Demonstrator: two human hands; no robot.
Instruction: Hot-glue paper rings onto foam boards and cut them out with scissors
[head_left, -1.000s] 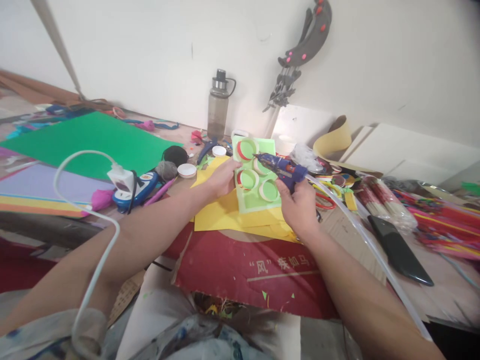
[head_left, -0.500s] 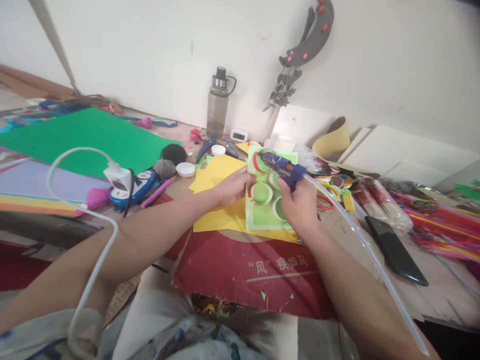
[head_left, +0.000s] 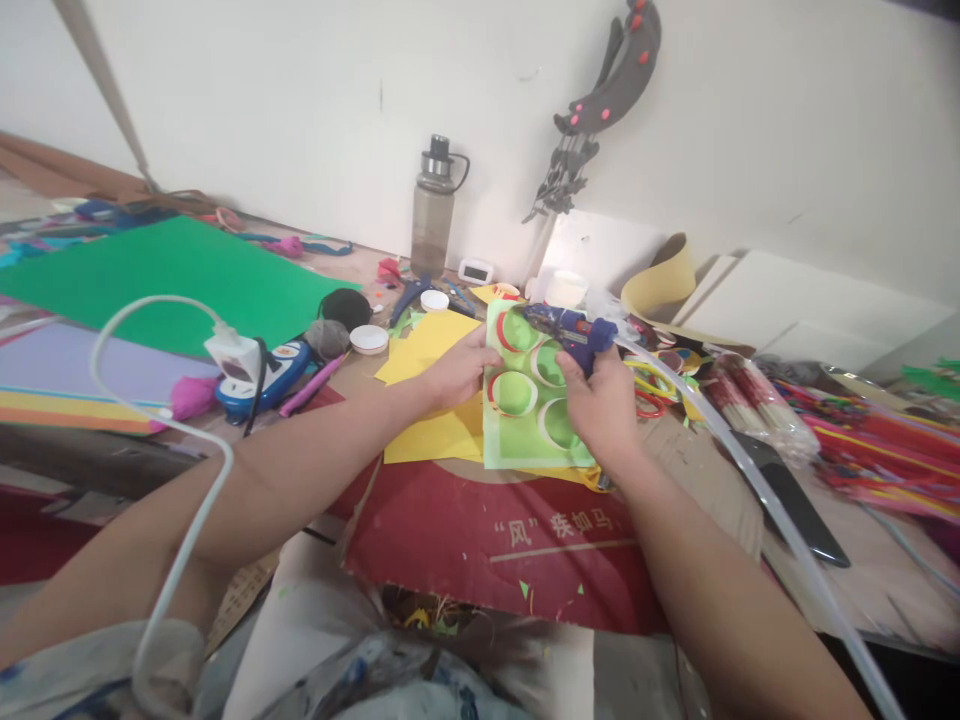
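My right hand [head_left: 606, 405] is wrapped round the handle of a blue hot glue gun [head_left: 589, 335], and a long clear glue stick [head_left: 739, 450] trails from its back. The gun's nozzle points left, over the upper part of a light green card [head_left: 502, 440]. Several shallow rings, white with some red on their edges, stand on this card; one ring [head_left: 512, 394] is at its lower left. My left hand [head_left: 463, 368] grips the card's left edge between thumb and fingers. Whether the nozzle touches a ring is unclear.
Yellow paper [head_left: 427, 430] lies under the card on a red cardboard sheet [head_left: 480, 540]. A water bottle [head_left: 433, 215] stands by the wall. At left are green paper [head_left: 172, 280] and a blue power strip [head_left: 262, 385] with a white cable; a black phone-like slab [head_left: 795, 500] lies right.
The glue gun has shifted slightly right relative to the card, with its nozzle moving off the upper left ring. The card has come slightly nearer and left, showing more of the rings' insides.
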